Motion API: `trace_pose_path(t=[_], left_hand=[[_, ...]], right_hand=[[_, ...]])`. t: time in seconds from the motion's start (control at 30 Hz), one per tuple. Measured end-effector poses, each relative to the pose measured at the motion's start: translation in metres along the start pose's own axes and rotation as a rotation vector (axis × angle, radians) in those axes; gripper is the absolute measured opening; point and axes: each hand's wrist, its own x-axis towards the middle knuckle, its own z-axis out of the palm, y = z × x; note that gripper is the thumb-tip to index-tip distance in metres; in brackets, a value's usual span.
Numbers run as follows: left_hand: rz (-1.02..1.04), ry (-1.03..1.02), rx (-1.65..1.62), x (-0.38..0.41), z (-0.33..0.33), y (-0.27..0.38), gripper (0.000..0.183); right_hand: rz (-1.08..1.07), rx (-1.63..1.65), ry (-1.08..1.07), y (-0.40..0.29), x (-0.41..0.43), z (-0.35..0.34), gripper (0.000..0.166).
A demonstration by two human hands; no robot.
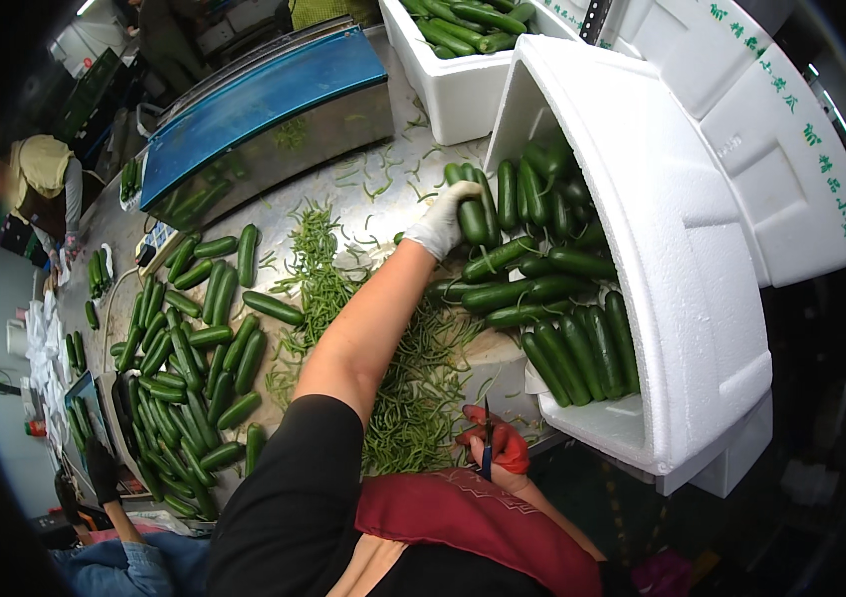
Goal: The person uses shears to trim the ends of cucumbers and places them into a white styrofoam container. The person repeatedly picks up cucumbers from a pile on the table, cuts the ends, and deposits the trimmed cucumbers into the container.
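Observation:
My left hand (442,218), in a white glove, reaches across the metal table and grips a green cucumber (473,224). Other cucumbers lie against the one in my grip, so I cannot tell whether it holds more. This hand is at the mouth of a white foam box (699,246) tipped on its side. Inside the box lie many cucumbers (561,358), some in rows, with thin stalks on several. My right hand (501,448), in a red glove, is near the table's front edge. It holds dark-handled scissors (486,444) with the tips upward.
Cut green stalks (415,410) are heaped in the middle of the table (400,160). Loose cucumbers (184,373) form a pile to the left. A blue-topped metal machine (266,112) and another foam box (460,93) stand behind. Two people work at left, one with black-gloved hands (100,470).

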Motion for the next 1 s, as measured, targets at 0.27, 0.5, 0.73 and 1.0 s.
trace_pose_path(t=[0.27, 0.5, 0.73, 1.0], left_hand=[[0.026, -0.544, -0.466, -0.078, 0.0, 0.023, 0.064], [0.102, -0.223, -0.642, -0.156, 0.0, 0.0, 0.073], [-0.029, -0.116, -0.8, -0.222, 0.006, -0.021, 0.071], [-0.028, -0.02, -0.704, -0.249, 0.009, -0.031, 0.073]], right_hand=[[0.006, -0.063, -0.01, 0.006, 0.0, -0.002, 0.019], [-0.38, -0.67, 0.274, -0.013, 0.037, -0.001, 0.025], [-0.696, -0.698, 0.382, -0.04, 0.062, 0.016, 0.04], [-0.658, -0.6, 0.36, -0.028, 0.052, 0.014, 0.029]])
